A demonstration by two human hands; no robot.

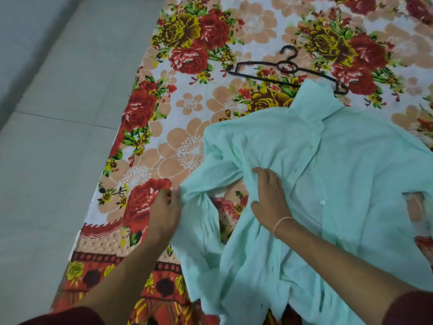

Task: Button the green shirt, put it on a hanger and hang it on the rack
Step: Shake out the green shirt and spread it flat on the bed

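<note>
The floral sheet (187,109) carries a green shirt (351,172) and black hanger (257,63).

Loud floral sheet, plain grey floor

A floral sheet (187,102) takes up most of the view. It has a white ground packed with big red roses, mustard-yellow ones, green leaves and flat peach blossoms with dotted white centres. The near end has a border (164,268) in red and orange, with a row of dark round blooms and small yellow roses. Along the left there's a pale grey tiled floor (54,172), and a thin grout line (65,120) runs across it up to the sheet's edge.
</note>
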